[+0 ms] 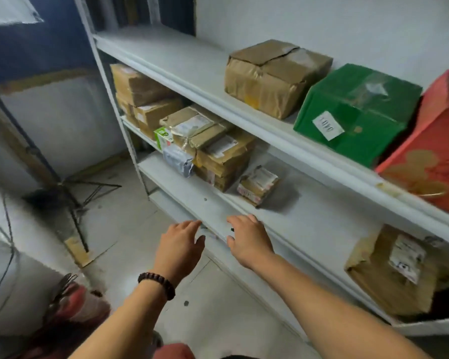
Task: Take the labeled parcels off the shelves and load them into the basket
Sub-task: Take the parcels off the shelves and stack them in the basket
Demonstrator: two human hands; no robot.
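Both hands reach toward the front edge of the middle shelf (192, 187) of a white rack. The left hand (179, 244) has its fingers loosely spread and holds nothing; it hangs just before the shelf edge. The right hand (249, 237) is spread in the same relaxed way and is empty. Its fingertips lie over the shelf edge, but I cannot tell whether they touch it. A dark bead bracelet (157, 283) sits on the left wrist.

The nearest of the parcels, a small labeled parcel (258, 185), lies alone on the middle shelf at 12 o'clock from the right hand, apart from it. At 10 o'clock from this parcel stands a stack of brown parcels (223, 161) with white labels, and a grey bag (178, 161) lies at its left side. On the upper shelf, at 1 o'clock in the view, a brown paper parcel (275, 76), a green box (355, 112) with a white label and a red box (430, 151) stand in a row. On the lower shelf, at 4 o'clock, lies one more brown parcel (392, 270) with a label. At 8 o'clock on the floor is a blurred red thing (73, 304); I cannot tell if it is the basket
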